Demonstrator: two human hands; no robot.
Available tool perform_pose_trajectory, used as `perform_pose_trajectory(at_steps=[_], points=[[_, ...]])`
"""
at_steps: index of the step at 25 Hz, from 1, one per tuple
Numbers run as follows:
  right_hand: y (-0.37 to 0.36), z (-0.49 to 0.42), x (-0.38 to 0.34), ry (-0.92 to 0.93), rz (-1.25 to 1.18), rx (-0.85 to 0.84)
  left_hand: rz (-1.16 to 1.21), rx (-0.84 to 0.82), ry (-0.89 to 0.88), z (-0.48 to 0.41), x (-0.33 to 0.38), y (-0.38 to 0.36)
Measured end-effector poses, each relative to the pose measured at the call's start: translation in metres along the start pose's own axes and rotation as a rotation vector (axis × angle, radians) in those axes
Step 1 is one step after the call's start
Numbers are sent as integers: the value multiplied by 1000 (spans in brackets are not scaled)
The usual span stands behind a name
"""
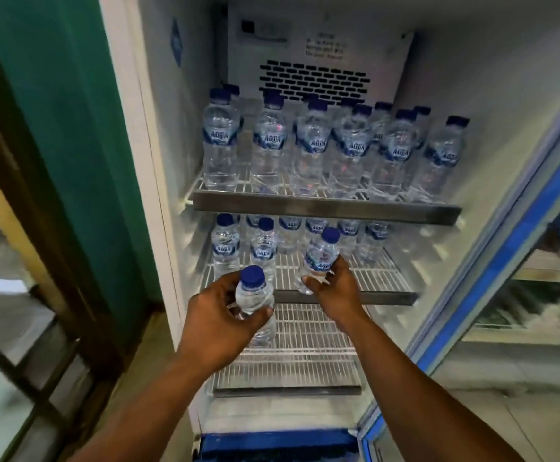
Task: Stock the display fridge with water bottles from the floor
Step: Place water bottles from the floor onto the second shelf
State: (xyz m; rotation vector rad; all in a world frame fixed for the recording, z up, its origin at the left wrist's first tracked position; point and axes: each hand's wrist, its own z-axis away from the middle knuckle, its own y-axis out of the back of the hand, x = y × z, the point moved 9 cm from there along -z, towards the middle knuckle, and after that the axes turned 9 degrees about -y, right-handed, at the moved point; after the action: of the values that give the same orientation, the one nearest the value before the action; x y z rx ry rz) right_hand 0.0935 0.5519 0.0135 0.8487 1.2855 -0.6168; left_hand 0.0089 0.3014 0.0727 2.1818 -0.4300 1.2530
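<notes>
The person stands at the open display fridge (158,135) with one water bottle in each hand. The right hand (337,290) has its fingers curled round the lower body of a bottle (321,253), which leans a little to the left over the front edge of the middle shelf (383,278). I cannot tell if its base touches the wire already. The left hand (216,316) grips a second bottle (255,296) just below the cap, in front of the front left corner of the same shelf and not yet on it.

The risk, I think, is at the front edge. If the tilted bottle is let go before its base sits flat on the wire, it may tip and fall to the lower shelf (305,348). The second bottle must go in near two standing bottles (264,250) at the front left. A knock from the knuckles could push them into the back row (315,225).

Above, the top shelf (325,208) is full of bottles and its front rail hangs low, so the hands must pass under it. The glass door (512,235) stands open at the right.
</notes>
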Motion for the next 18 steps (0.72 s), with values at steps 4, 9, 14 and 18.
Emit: perform_pose_trajectory(at_steps=[4,9,14,18], points=[[-14,-39,5,22,148,-46,-45,17,23,-18,-1,-9],[-27,-53,16,33,229,-122,-69,32,44,-28,2,-11],[-27,-54,15,72,295,-115,-93,36,54,-32,2,-15],[-26,-48,11,96,312,-87,-97,21,50,-35,3,-30]])
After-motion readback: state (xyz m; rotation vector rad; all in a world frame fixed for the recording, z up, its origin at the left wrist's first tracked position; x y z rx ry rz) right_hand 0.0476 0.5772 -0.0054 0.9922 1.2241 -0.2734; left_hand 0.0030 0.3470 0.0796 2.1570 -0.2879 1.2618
